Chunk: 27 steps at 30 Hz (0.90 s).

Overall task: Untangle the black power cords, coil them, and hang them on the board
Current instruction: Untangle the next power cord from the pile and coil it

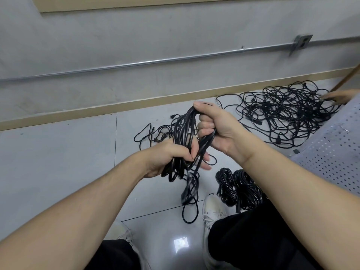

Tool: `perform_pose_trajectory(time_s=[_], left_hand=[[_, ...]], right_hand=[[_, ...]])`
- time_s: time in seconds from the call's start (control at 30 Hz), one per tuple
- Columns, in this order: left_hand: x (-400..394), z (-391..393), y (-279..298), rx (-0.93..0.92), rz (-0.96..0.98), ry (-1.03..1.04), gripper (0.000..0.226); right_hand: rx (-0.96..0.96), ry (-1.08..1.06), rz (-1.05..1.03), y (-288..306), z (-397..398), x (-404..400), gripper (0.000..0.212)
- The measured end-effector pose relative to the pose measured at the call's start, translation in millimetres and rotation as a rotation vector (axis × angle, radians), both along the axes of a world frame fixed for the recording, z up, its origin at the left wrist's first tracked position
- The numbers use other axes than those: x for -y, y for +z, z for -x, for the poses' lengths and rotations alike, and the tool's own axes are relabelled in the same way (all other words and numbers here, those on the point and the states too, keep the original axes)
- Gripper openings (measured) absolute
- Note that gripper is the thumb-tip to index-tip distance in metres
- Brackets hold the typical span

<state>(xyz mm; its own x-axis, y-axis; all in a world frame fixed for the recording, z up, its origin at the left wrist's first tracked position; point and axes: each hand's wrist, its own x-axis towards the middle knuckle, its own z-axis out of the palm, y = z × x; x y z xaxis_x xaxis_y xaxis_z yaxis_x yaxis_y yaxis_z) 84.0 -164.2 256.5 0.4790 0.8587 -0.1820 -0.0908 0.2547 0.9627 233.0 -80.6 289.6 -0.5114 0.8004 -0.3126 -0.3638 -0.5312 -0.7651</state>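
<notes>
cord bundle (pixel 184 137) is gripped low by curled left hand (pixel 171 158) | top is clenched by right hand (pixel 216 129), thumb up | plug end possibly blurred below

A big cord tangle (pixel 288 115) lies on the floor (pixel 58 152) far right, near the wall (pixel 136 36). A smaller tangle (pixel 155 133) lies left of it. Two coiled bundles (pixel 239 188) sit near, right of a shoe (pixel 214 211). A perforated seat (pixel 335 149) stands right.
</notes>
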Motion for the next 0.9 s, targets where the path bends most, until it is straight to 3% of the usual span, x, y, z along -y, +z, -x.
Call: perform_pose_trajectory(time_s=[0.17, 0.3, 0.37, 0.47, 0.57, 0.7, 0.9], left_hand=[[0, -11, -9, 0.131, 0.073, 0.047, 0.017], [-3, -5, -10, 0.157, 0.031, 0.249, 0.018], [-9, 4, -7, 0.219, 0.005, 0.424, 0.018], [-17, 16, -6, 0.261, -0.055, 0.672, 0.018], [-19, 18, -7, 0.192, -0.122, 0.81, 0.017], [-19, 13, -2, 0.156, -0.203, 0.869, 0.029], [-18, 17, 3, 0.153, -0.203, 0.87, 0.031]], right_hand=[[0.051, -0.043, -0.081, -1, 0, 0, 0.022], [0.439, -0.038, -0.187, -15, 3, -1, 0.051], [0.602, 0.04, -0.159, -19, 0, 2, 0.058], [0.774, 0.35, -0.202, -22, -6, 14, 0.065], [0.764, 0.529, -0.15, -20, -3, 21, 0.069], [0.547, 0.614, 0.17, -20, 6, 24, 0.071], [0.383, 0.389, 0.221, -21, 17, 25, 0.032]])
